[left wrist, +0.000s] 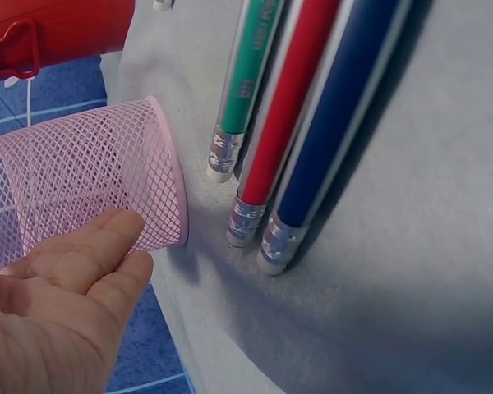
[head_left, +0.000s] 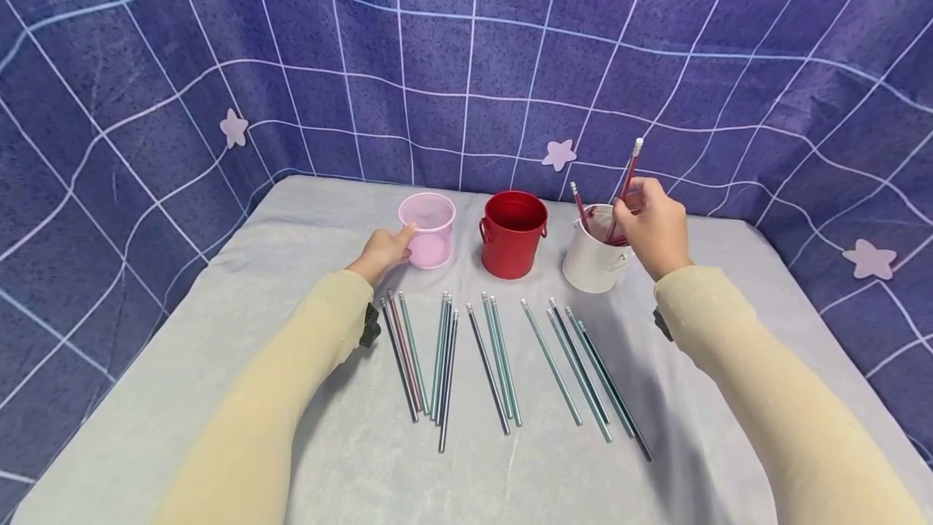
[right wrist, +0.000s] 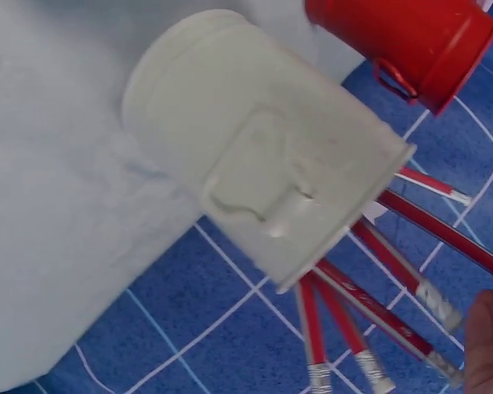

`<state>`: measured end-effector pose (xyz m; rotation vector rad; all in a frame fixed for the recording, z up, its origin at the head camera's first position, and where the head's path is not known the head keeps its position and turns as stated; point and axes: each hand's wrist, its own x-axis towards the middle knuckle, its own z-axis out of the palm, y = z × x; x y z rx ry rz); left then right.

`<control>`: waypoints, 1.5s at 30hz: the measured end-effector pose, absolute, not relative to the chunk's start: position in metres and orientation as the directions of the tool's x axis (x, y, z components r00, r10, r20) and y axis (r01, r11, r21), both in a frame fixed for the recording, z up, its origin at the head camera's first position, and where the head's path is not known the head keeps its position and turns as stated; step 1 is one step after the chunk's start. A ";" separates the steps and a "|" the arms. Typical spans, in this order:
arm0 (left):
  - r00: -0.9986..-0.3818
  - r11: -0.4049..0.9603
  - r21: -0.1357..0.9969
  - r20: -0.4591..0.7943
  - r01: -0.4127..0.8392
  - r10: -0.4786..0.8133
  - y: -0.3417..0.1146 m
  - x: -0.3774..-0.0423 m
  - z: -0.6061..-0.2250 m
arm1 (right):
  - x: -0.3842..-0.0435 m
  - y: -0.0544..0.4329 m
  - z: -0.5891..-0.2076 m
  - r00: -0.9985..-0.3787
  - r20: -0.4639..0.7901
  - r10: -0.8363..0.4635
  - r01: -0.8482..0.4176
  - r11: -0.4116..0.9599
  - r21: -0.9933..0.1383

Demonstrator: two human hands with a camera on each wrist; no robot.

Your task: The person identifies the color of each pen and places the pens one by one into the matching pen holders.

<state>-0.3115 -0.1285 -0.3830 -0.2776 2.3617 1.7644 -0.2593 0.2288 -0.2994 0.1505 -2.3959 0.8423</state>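
Note:
My right hand [head_left: 658,225] pinches a red pencil [head_left: 630,168], eraser end up, its lower part inside the white bucket [head_left: 589,262]. Several other red pencils [right wrist: 366,304] lean out of that bucket in the right wrist view. Only a few fingertips of the right hand show there, at the right edge. Over on the left, my left hand [head_left: 385,251] rests against the side of a pink mesh cup [head_left: 430,249]. Its fingers [left wrist: 107,246] look nearly straight along the mesh in the left wrist view; the thumb is mostly out of that view.
Between cup and bucket stands a red bucket [head_left: 513,237]. In front, loose groups of green and dark blue pencils [head_left: 503,363] lie on the grey cloth [head_left: 481,484], with a red pencil [head_left: 405,351] in the leftmost group. A blue gridded curtain [head_left: 437,47] hangs behind.

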 end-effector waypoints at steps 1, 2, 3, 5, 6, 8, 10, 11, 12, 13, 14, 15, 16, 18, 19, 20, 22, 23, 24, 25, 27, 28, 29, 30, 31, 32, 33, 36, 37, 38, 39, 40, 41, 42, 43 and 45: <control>-0.966 0.276 0.927 -0.253 -0.255 -0.041 -0.129 -0.312 -0.383 | -0.260 0.227 -0.297 -0.821 0.565 0.087 -0.287 0.791 -0.539; -0.967 0.275 0.927 -0.252 -0.253 -0.041 -0.129 -0.312 -0.383 | -0.261 0.226 -0.295 -0.823 0.561 0.090 -0.287 0.786 -0.547; -0.967 0.273 0.928 -0.251 -0.253 -0.042 -0.129 -0.312 -0.383 | -0.261 0.225 -0.294 -0.828 0.554 0.093 -0.286 0.779 -0.558; -0.968 0.274 0.928 -0.249 -0.251 -0.042 -0.129 -0.312 -0.384 | -0.261 0.223 -0.292 -0.840 0.534 0.096 -0.278 0.769 -0.576; -0.968 0.272 0.929 -0.248 -0.250 -0.042 -0.130 -0.312 -0.384 | -0.261 0.222 -0.292 -0.848 0.521 0.094 -0.272 0.766 -0.583; -0.968 0.270 0.930 -0.248 -0.250 -0.042 -0.129 -0.312 -0.385 | -0.260 0.221 -0.293 -0.866 0.493 0.086 -0.262 0.761 -0.593; -0.968 0.268 0.931 -0.247 -0.249 -0.040 -0.129 -0.312 -0.385 | -0.260 0.222 -0.295 -0.873 0.482 0.074 -0.258 0.768 -0.586; -0.969 0.268 0.931 -0.246 -0.247 -0.037 -0.129 -0.312 -0.385 | -0.260 0.222 -0.295 -0.875 0.480 0.068 -0.258 0.773 -0.579; -0.969 0.266 0.932 -0.245 -0.245 -0.036 -0.130 -0.312 -0.386 | -0.261 0.223 -0.296 -0.874 0.482 0.062 -0.261 0.777 -0.573; -0.969 0.267 0.932 -0.244 -0.245 -0.035 -0.130 -0.312 -0.386 | -0.261 0.224 -0.297 -0.873 0.484 0.057 -0.263 0.780 -0.567; -0.970 0.274 0.931 -0.241 -0.241 -0.035 -0.130 -0.313 -0.386 | -0.261 0.225 -0.297 -0.872 0.486 0.054 -0.263 0.787 -0.559; -0.970 0.278 0.930 -0.239 -0.239 -0.036 -0.130 -0.313 -0.387 | -0.262 0.226 -0.298 -0.872 0.486 0.051 -0.262 0.791 -0.553; -0.971 0.282 0.930 -0.237 -0.237 -0.037 -0.130 -0.314 -0.388 | -0.262 0.227 -0.299 -0.874 0.484 0.052 -0.258 0.794 -0.551; -0.972 0.288 0.928 -0.233 -0.234 -0.039 -0.131 -0.316 -0.389 | -0.262 0.229 -0.301 -0.875 0.480 0.054 -0.247 0.803 -0.542; -0.972 0.289 0.928 -0.232 -0.234 -0.041 -0.131 -0.316 -0.390 | -0.263 0.230 -0.302 -0.877 0.477 0.058 -0.241 0.807 -0.539; -0.972 0.286 0.929 -0.231 -0.234 -0.042 -0.131 -0.317 -0.391 | -0.263 0.231 -0.304 -0.878 0.475 0.060 -0.236 0.809 -0.538; -0.972 0.274 0.933 -0.231 -0.234 -0.043 -0.131 -0.317 -0.391 | -0.263 0.233 -0.307 -0.877 0.476 0.063 -0.234 0.810 -0.538; -0.972 0.270 0.934 -0.230 -0.233 -0.043 -0.131 -0.317 -0.392 | -0.263 0.234 -0.308 -0.876 0.478 0.063 -0.234 0.810 -0.537; -0.972 0.265 0.936 -0.230 -0.233 -0.045 -0.131 -0.317 -0.391 | -0.263 0.234 -0.309 -0.875 0.480 0.064 -0.235 0.810 -0.538; -0.972 0.260 0.937 -0.229 -0.234 -0.047 -0.131 -0.317 -0.391 | -0.263 0.235 -0.310 -0.875 0.479 0.067 -0.234 0.809 -0.539; -0.973 0.259 0.938 -0.228 -0.232 -0.047 -0.130 -0.316 -0.391 | -0.264 0.236 -0.311 -0.876 0.477 0.070 -0.228 0.812 -0.537; -0.973 0.263 0.937 -0.227 -0.232 -0.047 -0.130 -0.316 -0.391 | -0.264 0.237 -0.312 -0.877 0.474 0.074 -0.221 0.815 -0.536; -0.972 0.262 0.937 -0.229 -0.233 -0.048 -0.130 -0.315 -0.390 | -0.264 0.237 -0.312 -0.879 0.470 0.079 -0.213 0.818 -0.535; -0.972 0.260 0.937 -0.230 -0.234 -0.047 -0.130 -0.315 -0.390 | -0.265 0.238 -0.312 -0.882 0.464 0.085 -0.203 0.820 -0.535; -0.972 0.262 0.936 -0.230 -0.234 -0.046 -0.130 -0.315 -0.390 | -0.265 0.239 -0.311 -0.884 0.458 0.091 -0.192 0.823 -0.534; -0.972 0.263 0.936 -0.230 -0.233 -0.044 -0.130 -0.314 -0.390 | -0.265 0.239 -0.311 -0.887 0.451 0.098 -0.182 0.824 -0.537; -0.972 0.264 0.936 -0.230 -0.233 -0.044 -0.130 -0.314 -0.389 | -0.265 0.240 -0.310 -0.889 0.446 0.104 -0.173 0.826 -0.537; -0.972 0.262 0.936 -0.231 -0.234 -0.044 -0.130 -0.313 -0.389 | -0.266 0.242 -0.307 -0.897 0.426 0.115 -0.149 0.831 -0.537; -0.972 0.260 0.937 -0.230 -0.234 -0.043 -0.130 -0.313 -0.389 | -0.266 0.242 -0.307 -0.900 0.420 0.114 -0.142 0.835 -0.531; -0.972 0.255 0.938 -0.231 -0.234 -0.043 -0.130 -0.312 -0.389 | -0.265 0.243 -0.306 -0.904 0.412 0.114 -0.134 0.840 -0.526; -0.972 0.252 0.939 -0.231 -0.234 -0.042 -0.130 -0.312 -0.389 | -0.265 0.244 -0.305 -0.907 0.406 0.109 -0.129 0.847 -0.516; -0.972 0.250 0.940 -0.231 -0.233 -0.039 -0.130 -0.312 -0.389 | -0.265 0.245 -0.304 -0.912 0.397 0.104 -0.123 0.854 -0.506; -0.973 0.246 0.941 -0.229 -0.231 -0.036 -0.130 -0.312 -0.389 | -0.264 0.245 -0.304 -0.916 0.390 0.097 -0.119 0.861 -0.495; -0.973 0.243 0.942 -0.228 -0.230 -0.034 -0.130 -0.312 -0.389 | -0.264 0.246 -0.304 -0.919 0.385 0.088 -0.118 0.869 -0.481; -0.973 0.243 0.942 -0.228 -0.229 -0.034 -0.130 -0.312 -0.389 | -0.263 0.246 -0.303 -0.922 0.378 0.085 -0.114 0.872 -0.475; -0.973 0.246 0.942 -0.227 -0.228 -0.033 -0.129 -0.312 -0.389 | -0.262 0.247 -0.303 -0.927 0.366 0.081 -0.111 0.873 -0.475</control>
